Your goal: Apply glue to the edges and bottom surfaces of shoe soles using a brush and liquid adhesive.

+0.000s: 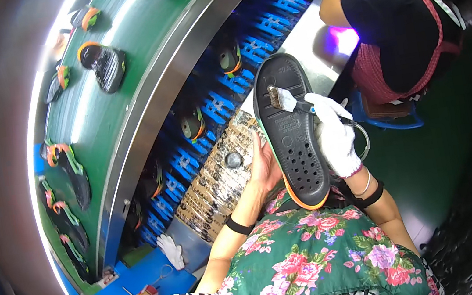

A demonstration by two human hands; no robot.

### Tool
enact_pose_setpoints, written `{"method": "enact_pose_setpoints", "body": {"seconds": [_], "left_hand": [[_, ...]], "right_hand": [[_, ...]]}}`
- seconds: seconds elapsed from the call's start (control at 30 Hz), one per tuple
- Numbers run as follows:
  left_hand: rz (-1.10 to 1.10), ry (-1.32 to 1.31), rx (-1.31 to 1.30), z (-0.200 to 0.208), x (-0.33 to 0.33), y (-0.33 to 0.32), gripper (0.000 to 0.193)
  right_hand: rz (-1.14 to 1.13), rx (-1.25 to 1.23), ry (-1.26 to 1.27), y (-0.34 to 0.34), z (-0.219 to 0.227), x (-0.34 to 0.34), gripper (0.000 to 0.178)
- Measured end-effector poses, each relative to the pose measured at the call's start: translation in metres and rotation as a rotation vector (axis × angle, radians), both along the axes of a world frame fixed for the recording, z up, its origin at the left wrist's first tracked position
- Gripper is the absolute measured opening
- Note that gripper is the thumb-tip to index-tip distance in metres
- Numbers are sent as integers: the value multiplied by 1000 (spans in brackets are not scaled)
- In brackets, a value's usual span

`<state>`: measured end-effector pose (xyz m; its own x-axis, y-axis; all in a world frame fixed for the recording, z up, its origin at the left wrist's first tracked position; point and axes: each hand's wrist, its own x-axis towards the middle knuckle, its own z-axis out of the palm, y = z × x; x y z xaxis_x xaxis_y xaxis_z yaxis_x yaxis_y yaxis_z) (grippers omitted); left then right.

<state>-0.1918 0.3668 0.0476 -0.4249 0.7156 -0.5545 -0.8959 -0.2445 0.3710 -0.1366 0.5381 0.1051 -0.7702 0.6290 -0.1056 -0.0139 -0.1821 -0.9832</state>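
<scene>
A black shoe sole (286, 133) with an orange and green edge stands lengthwise in front of me, its far end tilted slightly left. My left hand (264, 168), bare, supports its left side; the fingers behind it are partly hidden. In a white glove, my right hand (335, 138) is closed round the dark handle of a flat brush (285, 100). The brush's brownish bristles lie over the upper part of the sole and seem to touch it. Small holes dot the sole's near part.
Left, a green conveyor belt (127, 47) carries several soles and orange-trimmed sandals. Blue holders (220, 108) line a rack alongside it. A stained cardboard sheet (208, 204) bears a small round dish (233, 160). One white glove (170, 252) lies lower left. A co-worker (399, 29) sits far right.
</scene>
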Motion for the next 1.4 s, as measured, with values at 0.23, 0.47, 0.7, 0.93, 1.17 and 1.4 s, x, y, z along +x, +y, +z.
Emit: {"method": "enact_pose_setpoints", "body": {"seconds": [0.23,0.47,0.7,0.93,1.17,1.4], "left_hand": [[147,-128,374,-19,-3,-19,99],[236,-374,632,-14,5,-26,105],[235,-475,679,-2,4,-38,116],[172,-207,425,12,10,-46,124],[293,-217,654,34,7,-45,114],[484,-109,171,30,10,-45,93]], "right_hand": [[219,84,2,-22,-15,0,27],[240,522,202,-30,-1,3,28],[333,534,99,-39,13,6,28],[373,245,-15,-43,20,2,27],[374,226,123,-49,36,-4,19],[347,925,496,-46,52,-22,23]]}}
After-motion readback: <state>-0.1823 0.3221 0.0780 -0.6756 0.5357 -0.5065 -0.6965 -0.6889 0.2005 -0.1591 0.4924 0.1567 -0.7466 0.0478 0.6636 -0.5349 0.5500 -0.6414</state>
